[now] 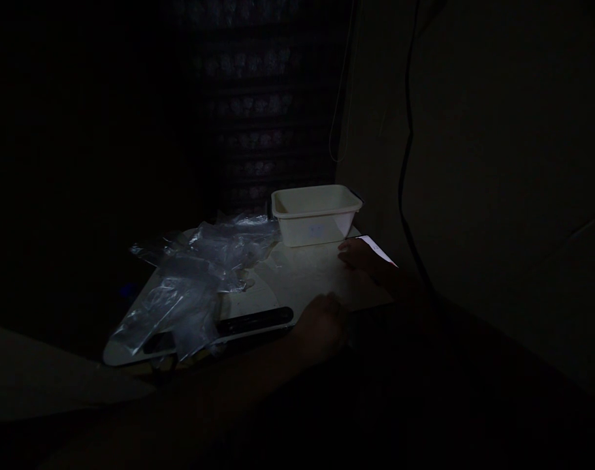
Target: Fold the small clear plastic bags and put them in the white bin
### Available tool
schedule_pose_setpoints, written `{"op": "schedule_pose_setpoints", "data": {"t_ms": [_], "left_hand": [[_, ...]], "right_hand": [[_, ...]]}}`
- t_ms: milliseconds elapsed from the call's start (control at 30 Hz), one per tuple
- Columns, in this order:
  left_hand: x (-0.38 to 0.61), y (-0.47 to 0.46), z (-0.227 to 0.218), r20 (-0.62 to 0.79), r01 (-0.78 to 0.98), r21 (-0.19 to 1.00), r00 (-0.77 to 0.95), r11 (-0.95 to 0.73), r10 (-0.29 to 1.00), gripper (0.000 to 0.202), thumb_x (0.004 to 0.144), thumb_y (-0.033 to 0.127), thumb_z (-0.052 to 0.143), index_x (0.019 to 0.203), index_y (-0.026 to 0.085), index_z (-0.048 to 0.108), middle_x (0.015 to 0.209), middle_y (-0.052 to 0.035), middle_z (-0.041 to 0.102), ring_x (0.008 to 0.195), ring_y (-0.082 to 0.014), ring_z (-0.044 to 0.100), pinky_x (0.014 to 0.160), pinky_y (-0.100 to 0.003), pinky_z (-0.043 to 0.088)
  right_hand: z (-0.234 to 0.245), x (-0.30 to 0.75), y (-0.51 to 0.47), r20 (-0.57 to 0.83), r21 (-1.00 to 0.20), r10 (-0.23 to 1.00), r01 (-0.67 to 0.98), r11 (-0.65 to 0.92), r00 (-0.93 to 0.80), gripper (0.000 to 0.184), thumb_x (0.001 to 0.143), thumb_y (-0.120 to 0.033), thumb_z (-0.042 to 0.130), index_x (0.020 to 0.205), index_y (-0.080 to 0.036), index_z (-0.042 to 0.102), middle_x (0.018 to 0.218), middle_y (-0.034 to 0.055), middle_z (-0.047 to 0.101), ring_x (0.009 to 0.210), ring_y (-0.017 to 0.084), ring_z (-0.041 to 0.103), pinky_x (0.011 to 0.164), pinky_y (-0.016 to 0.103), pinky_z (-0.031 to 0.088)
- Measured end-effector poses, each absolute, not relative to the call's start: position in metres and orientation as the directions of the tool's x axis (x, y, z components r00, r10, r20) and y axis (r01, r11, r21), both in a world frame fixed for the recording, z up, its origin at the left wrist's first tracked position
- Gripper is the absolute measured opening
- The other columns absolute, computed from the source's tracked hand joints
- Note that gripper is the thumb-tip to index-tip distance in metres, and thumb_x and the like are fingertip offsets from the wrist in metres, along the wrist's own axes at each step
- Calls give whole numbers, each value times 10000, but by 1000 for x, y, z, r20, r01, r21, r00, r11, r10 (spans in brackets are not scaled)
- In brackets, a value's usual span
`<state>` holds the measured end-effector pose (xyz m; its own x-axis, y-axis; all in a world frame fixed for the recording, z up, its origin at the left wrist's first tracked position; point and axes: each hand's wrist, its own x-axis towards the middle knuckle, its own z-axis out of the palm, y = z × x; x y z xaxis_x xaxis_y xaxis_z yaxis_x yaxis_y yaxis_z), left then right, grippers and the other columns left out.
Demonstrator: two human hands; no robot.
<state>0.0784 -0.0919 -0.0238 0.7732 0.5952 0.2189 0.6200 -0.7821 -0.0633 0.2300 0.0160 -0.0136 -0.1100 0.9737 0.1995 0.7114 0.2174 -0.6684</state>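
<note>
The scene is very dark. My left hand rests at the near edge of a small white table, beside a long dark bar set along that edge; its fingers are lost in shadow. My right hand lies on the table's right side, fingers stretched toward a white rectangular plastic tub that stands at the far right corner. A thin pale flat object shows just behind the right hand; whether the hand touches it is unclear.
A heap of clear plastic bags covers the table's left half. A dark cable and a thin white cord hang down the wall on the right. Patterned dark fabric is behind the table.
</note>
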Motion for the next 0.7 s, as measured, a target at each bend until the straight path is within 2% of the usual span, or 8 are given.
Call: {"op": "schedule_pose_setpoints", "data": {"t_ms": [100,200,367,567,700], "left_hand": [[78,-93,-25,229,600,-83,788,-795,571,183,757,244,415,746,131,557,715,-66,548,743,-187,481,668,-321,389],[78,-94,-26,245,592,-92,793,-801,558,189,756,257,419,733,136,561,711,-64,546,732,-188,478,657,-327,379],[76,-94,-28,265,559,-89,811,-824,521,187,755,247,416,725,144,569,726,-68,552,732,-185,479,653,-325,364],[72,-95,-28,241,507,-62,844,-860,480,208,748,279,410,725,146,569,716,-68,560,712,-174,487,671,-333,364],[69,-90,-17,241,534,-23,823,-845,514,238,757,284,387,688,151,572,701,-56,571,707,-170,500,685,-323,384]], "right_hand": [[-4,220,19,71,-747,997,663,55,-3,246,656,-113,466,894,-112,527,447,-46,478,429,97,496,390,187,378],[2,207,21,30,-772,1000,636,18,8,233,623,-113,477,848,-121,538,386,-68,431,372,91,471,372,184,359],[2,188,16,39,-706,998,705,63,-51,221,610,-106,482,819,-135,549,429,-59,470,348,68,444,372,178,351],[-2,175,12,37,-676,994,729,104,-107,203,639,-115,476,831,-139,536,673,-5,586,391,45,473,375,159,362],[-11,172,19,88,-517,967,819,249,-239,152,728,-203,421,795,-130,536,542,-7,560,410,78,506,408,177,384]]}}
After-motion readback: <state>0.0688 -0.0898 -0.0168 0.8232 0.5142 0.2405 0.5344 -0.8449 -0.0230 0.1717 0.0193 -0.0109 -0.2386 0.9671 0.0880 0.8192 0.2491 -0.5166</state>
